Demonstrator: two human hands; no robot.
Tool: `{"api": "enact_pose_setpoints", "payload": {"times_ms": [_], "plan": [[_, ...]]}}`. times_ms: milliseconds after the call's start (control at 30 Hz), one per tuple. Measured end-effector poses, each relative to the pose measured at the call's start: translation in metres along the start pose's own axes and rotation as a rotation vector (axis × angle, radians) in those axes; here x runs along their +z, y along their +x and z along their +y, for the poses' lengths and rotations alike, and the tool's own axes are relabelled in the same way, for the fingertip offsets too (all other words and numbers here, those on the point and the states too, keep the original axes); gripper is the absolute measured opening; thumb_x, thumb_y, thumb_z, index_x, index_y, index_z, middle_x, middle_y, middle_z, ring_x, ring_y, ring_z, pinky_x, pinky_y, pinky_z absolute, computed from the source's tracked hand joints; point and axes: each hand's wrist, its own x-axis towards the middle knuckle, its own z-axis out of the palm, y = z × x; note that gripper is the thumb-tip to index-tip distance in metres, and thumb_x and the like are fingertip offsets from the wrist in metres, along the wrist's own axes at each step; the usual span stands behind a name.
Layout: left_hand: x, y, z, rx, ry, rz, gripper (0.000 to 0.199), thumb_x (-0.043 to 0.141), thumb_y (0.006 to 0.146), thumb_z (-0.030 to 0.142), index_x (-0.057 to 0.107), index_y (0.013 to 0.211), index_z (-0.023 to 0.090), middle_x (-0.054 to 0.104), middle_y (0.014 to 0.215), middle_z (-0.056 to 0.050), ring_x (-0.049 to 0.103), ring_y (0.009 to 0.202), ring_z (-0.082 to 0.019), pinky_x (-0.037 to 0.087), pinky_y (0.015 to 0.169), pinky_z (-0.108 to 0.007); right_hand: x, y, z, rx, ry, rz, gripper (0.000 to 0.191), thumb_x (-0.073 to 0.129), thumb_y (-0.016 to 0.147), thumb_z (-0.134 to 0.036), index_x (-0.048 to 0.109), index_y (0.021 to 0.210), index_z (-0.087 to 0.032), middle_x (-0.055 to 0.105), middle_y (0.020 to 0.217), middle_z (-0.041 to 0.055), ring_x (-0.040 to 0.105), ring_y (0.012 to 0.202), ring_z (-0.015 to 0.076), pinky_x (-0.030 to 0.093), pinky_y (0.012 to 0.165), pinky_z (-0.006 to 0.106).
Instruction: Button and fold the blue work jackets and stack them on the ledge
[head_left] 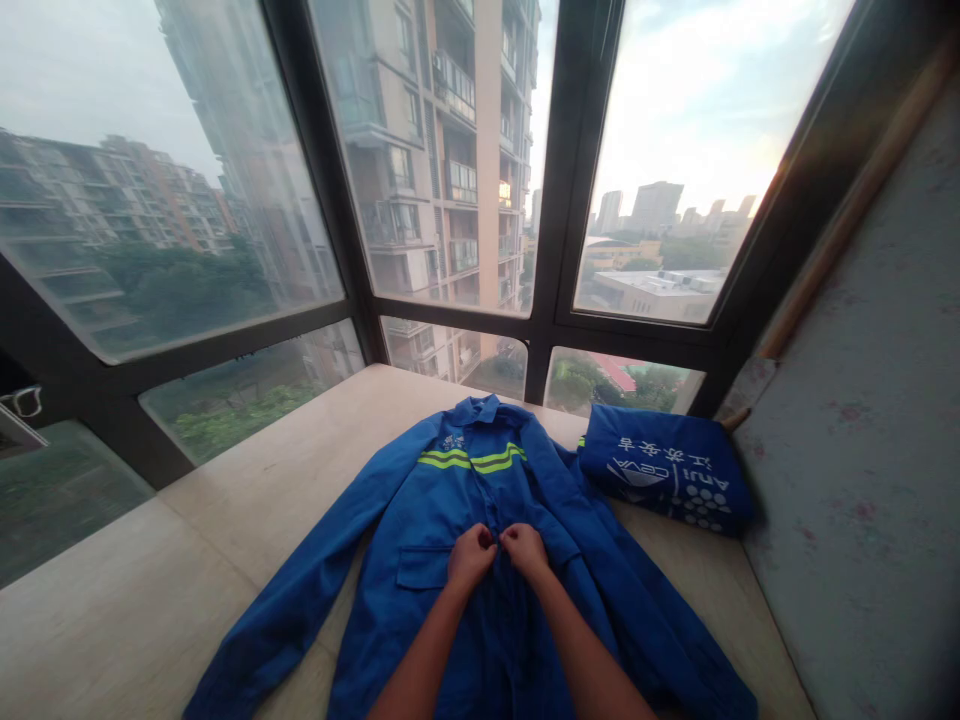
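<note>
Two hands, left hand [470, 556] and right hand [524, 548], seemingly pinch one jacket [420, 510].

- I see my left hand [470, 556] bare, no glove, ring or watch.
- My right hand [525, 549] bare too.
- Both forearms uncovered, no sleeves showing.

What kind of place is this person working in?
Probably a high-floor flat's bay window: the stone sill sits under angled window panes overlooking tower blocks. Both hands, left and right, pinch a blue work jacket spread there.
</note>
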Motion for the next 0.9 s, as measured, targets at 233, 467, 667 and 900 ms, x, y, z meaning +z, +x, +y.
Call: {"api": "enact_pose_setpoints", "payload": {"times_ms": [233,467,667,900], "plan": [[0.000,0.000,0.002,-0.013,0.010,-0.017,0.010,0.069,0.074,0.027,0.062,0.077,0.020,0.068,0.076,0.001,0.062,0.074,-0.016,0.041,0.065,-0.022,-0.003,0.012,-0.002,0.072,-0.008,-0.175,0.027,0.059,0.096,-0.040,0.065,0.101,-0.015,0.068,0.095,0.0026,0.066,0.082,0.0145,0.057,0.076,0.034],[0.000,-0.006,0.015,-0.057,0.146,-0.026,0.011,0.066,0.078,0.025,0.061,0.088,0.022,0.069,0.082,0.001,0.064,0.076,-0.015,0.038,0.064,-0.022,-0.006,0.015,-0.002,0.111,0.020,-0.287,0.028,0.058,0.097,-0.040,0.063,0.107,-0.015,0.067,0.096,0.0028,0.065,0.078,0.0132,0.057,0.070,0.031],[0.009,-0.020,0.027,-0.077,0.247,0.011,0.020,0.055,0.085,0.021,0.059,0.105,0.023,0.070,0.105,-0.003,0.064,0.094,-0.018,0.039,0.071,-0.024,-0.009,0.018,-0.002,0.103,-0.007,-0.293,0.028,0.059,0.096,-0.041,0.064,0.106,-0.015,0.068,0.099,0.0035,0.066,0.083,0.0147,0.057,0.075,0.033],[0.013,-0.027,0.024,-0.083,0.240,0.077,0.030,0.052,0.088,0.021,0.062,0.116,0.022,0.072,0.109,-0.005,0.067,0.095,-0.016,0.044,0.078,-0.023,-0.012,0.008,-0.003,0.019,-0.067,-0.184,0.024,0.056,0.096,-0.037,0.069,0.096,-0.016,0.072,0.090,0.0036,0.069,0.081,0.0159,0.054,0.074,0.031]]}}
